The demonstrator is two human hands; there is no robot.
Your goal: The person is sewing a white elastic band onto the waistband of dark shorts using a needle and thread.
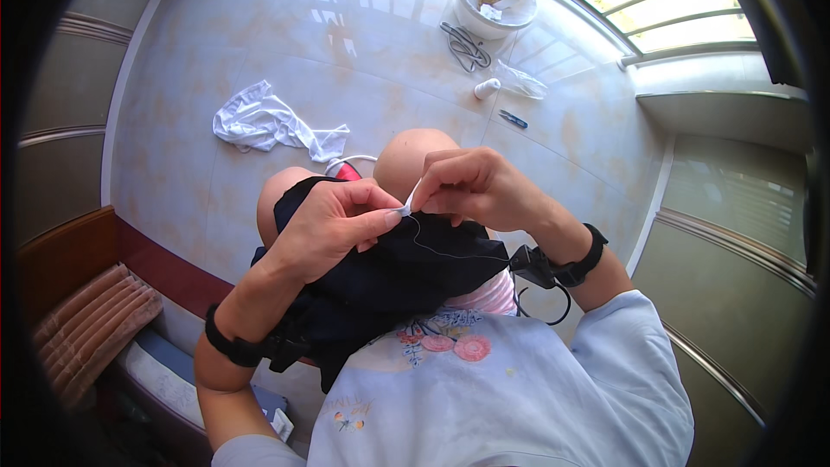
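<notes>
Over my lap lies a dark navy cloth (380,272), and both hands meet above it. A small white strip (408,207), perhaps a fabric tag, is pinched between them. My left hand (333,220) grips its lower left end between thumb and forefinger. The upper right end is in the closed fingertips of my right hand (475,186). From the strip a thin pale thread (432,251) loops down and runs right across the dark cloth. Whether a needle is in my fingers cannot be made out.
A crumpled white cloth (268,119) lies on the tiled floor ahead. Behind my knees' front edge shows a red object (347,171) with a white cord. Farther right are thread snips (513,118), a thread cone (487,88), a plastic bag (521,82), a grey cord (467,47) and a white bin (516,24).
</notes>
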